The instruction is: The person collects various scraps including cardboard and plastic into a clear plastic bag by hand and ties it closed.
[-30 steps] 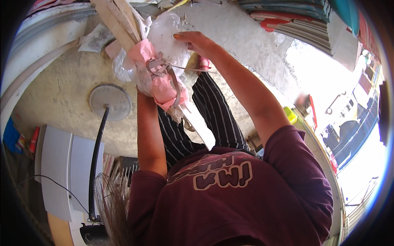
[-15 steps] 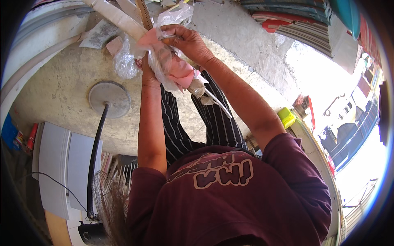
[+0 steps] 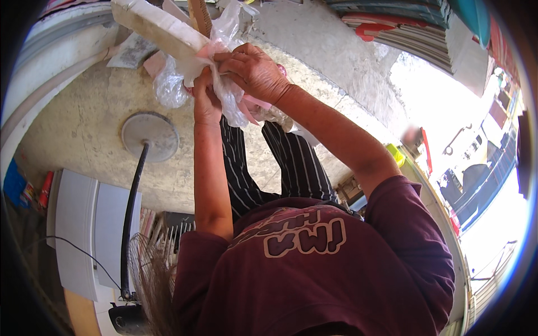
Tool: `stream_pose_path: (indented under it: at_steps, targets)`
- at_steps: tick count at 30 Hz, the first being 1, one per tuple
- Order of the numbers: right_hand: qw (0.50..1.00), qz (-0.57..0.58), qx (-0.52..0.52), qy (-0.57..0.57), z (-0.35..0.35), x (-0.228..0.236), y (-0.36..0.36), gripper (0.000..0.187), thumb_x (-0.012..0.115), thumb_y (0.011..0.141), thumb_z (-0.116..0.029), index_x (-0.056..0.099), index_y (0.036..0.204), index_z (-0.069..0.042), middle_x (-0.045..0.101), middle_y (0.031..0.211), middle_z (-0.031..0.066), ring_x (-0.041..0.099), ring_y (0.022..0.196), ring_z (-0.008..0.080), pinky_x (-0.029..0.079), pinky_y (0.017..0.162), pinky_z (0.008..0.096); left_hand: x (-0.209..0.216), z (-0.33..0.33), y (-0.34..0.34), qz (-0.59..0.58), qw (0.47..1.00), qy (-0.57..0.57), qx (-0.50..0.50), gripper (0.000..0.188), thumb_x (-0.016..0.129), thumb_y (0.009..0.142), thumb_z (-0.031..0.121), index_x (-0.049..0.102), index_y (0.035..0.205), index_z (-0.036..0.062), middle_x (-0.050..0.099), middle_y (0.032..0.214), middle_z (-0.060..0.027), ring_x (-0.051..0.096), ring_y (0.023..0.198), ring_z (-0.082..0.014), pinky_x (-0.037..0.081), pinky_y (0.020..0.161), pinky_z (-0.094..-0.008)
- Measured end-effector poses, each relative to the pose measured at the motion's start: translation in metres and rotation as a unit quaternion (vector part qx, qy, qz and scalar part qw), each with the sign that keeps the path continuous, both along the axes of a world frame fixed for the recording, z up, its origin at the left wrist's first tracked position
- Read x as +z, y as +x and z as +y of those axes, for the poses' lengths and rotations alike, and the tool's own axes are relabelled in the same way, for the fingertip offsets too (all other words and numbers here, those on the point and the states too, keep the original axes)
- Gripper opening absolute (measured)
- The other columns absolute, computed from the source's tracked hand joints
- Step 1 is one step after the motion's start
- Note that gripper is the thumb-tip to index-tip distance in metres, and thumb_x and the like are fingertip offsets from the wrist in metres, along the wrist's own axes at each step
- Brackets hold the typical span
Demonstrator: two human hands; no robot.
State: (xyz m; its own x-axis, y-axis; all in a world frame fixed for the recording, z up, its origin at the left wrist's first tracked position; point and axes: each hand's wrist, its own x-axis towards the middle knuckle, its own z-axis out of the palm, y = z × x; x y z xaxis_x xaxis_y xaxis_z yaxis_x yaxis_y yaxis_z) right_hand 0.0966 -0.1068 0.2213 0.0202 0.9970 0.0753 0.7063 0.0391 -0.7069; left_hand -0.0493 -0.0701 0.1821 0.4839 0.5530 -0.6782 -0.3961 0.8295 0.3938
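A crumpled clear plastic bag (image 3: 231,103) with pink pieces in or around it is bunched between my hands, above my striped trousers. My left hand (image 3: 206,92) grips its left side, fingers curled. From the right, my right hand (image 3: 255,73) closes over the bag's upper part, fingertips meeting near the left hand. Pink material (image 3: 255,103) shows below the right hand, which covers much of the bundle. Just beyond the hands a long pale block-like bar (image 3: 162,31) slants in, with a brown saw-edged strip (image 3: 200,19) beside it.
Another clear plastic bag (image 3: 171,87) lies left of my hands. A round grey stand base (image 3: 149,136) with a black pole is on the concrete floor to the left, near grey panels (image 3: 78,224). Stacked sheets (image 3: 403,39) stand at the far right, and a yellow-green container (image 3: 395,155) sits right.
My right hand has turned and come down over the bundle, closer to my left hand. The bag is more gathered, and less of the pink material shows.
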Motion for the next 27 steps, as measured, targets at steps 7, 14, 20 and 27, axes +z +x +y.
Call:
stream_pose_path:
  at_steps: [7, 14, 20, 27]
  targets:
    - [0.999, -0.011, 0.051, 0.0, -0.003, 0.007, -0.005, 0.016, 0.064, 0.069, -0.012, 0.064, 0.084, -0.011, 0.063, 0.106, -0.0011, 0.054, 0.096, 0.02, 0.043, 0.088, 0.0327, -0.001, -0.006, -0.005, 0.037, 0.999, 0.031, -0.008, 0.059, 0.062, 0.084, 0.033, 0.038, 0.132, 0.0073, 0.052, 0.118, -0.0083, 0.051, 0.109, -0.0196, 0.045, 0.091, -0.033]
    - [0.996, 0.021, 0.091, 0.005, 0.0, 0.015, -0.004, 0.014, 0.064, 0.069, -0.012, 0.064, 0.082, -0.01, 0.06, 0.109, 0.0022, 0.054, 0.097, 0.0206, 0.042, 0.089, 0.034, -0.023, -0.011, -0.018, 0.001, 0.998, -0.055, 0.018, 0.049, 0.06, 0.087, 0.028, 0.043, 0.127, 0.0036, 0.055, 0.115, -0.0083, 0.056, 0.102, -0.0182, 0.05, 0.084, -0.0304]
    - [0.984, 0.163, 0.066, -0.028, 0.0, 0.029, 0.001, 0.024, 0.062, 0.072, -0.003, 0.061, 0.095, -0.007, 0.059, 0.111, 0.0063, 0.057, 0.097, 0.0236, 0.045, 0.089, 0.0362, -0.016, -0.011, -0.021, 0.036, 0.999, -0.013, -0.019, 0.047, 0.058, 0.088, 0.022, 0.042, 0.127, 0.0016, 0.054, 0.117, -0.01, 0.056, 0.103, -0.0195, 0.049, 0.087, -0.0321]
    - [0.972, 0.174, -0.142, -0.063, 0.002, 0.025, 0.022, 0.051, 0.061, 0.074, 0.0, 0.048, 0.121, -0.011, 0.054, 0.113, 0.0088, 0.057, 0.1, 0.0253, 0.048, 0.085, 0.0368, -0.008, -0.018, -0.042, 0.037, 0.999, -0.006, -0.024, 0.063, 0.058, 0.083, 0.037, 0.039, 0.13, 0.0, 0.052, 0.122, -0.014, 0.054, 0.107, -0.0286, 0.044, 0.094, -0.0428]
